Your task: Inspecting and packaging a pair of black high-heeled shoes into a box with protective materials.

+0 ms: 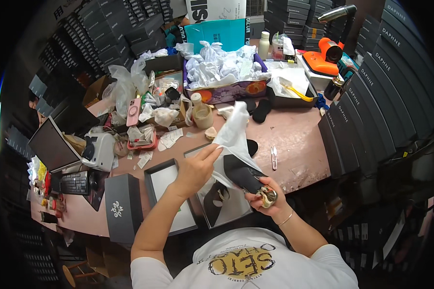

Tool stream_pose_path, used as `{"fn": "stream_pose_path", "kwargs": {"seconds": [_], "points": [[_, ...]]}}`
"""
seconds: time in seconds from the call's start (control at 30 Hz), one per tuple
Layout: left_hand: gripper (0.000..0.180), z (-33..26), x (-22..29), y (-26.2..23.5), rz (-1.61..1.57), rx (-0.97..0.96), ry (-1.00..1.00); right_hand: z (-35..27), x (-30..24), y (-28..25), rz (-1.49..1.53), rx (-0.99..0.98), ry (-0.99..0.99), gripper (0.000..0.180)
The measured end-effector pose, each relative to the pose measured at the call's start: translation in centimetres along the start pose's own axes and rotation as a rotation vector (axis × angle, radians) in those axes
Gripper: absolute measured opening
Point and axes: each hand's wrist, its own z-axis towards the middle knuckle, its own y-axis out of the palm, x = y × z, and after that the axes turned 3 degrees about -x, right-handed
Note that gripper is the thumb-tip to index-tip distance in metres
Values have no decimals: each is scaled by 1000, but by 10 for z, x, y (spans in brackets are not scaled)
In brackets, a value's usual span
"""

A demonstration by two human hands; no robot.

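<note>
My left hand (197, 169) pinches the edge of a sheet of white tissue paper (235, 132), which rises away from me and drapes beside a black shoe (242, 172). The shoe is gripped in my right hand (273, 198), with a shiny gold-coloured part (267, 196) showing at the fingers; I cannot tell whether it belongs to the shoe. Beneath both hands lies an open shoebox (232, 219) holding another dark shoe (212, 204). Left of it rests a second open box part (194, 222) with a pale inside, partly covered by my left forearm.
A closed dark shoebox (124, 207) stands at left. Small thread snips (274, 158) lie on the pink table (299, 144). Farther back are a box of crumpled paper (222, 92), a glue bottle (201, 113) and an orange device (321, 62). Shoebox stacks (366, 111) line the right.
</note>
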Motion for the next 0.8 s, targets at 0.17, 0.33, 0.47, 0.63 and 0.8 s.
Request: {"fn": "stream_pose_path", "kwargs": {"seconds": [0.17, 0.33, 0.47, 0.63, 0.8], "points": [[47, 1, 15, 8, -239, -77, -72, -5, 4, 25, 22, -48, 11, 46], [48, -8, 67, 19, -301, 5, 232, -2, -9, 0, -119, 89, -43, 48], [49, -6, 132, 49, -401, -100, 339, 28, -22, -11, -419, 175, -253, 48], [52, -46, 125, 97, -539, -67, 268, 5, -33, -2, -519, 147, -449, 48], [53, -50, 140, 103, -697, -104, 234, 11, -20, 26, -976, 215, -595, 48]]}}
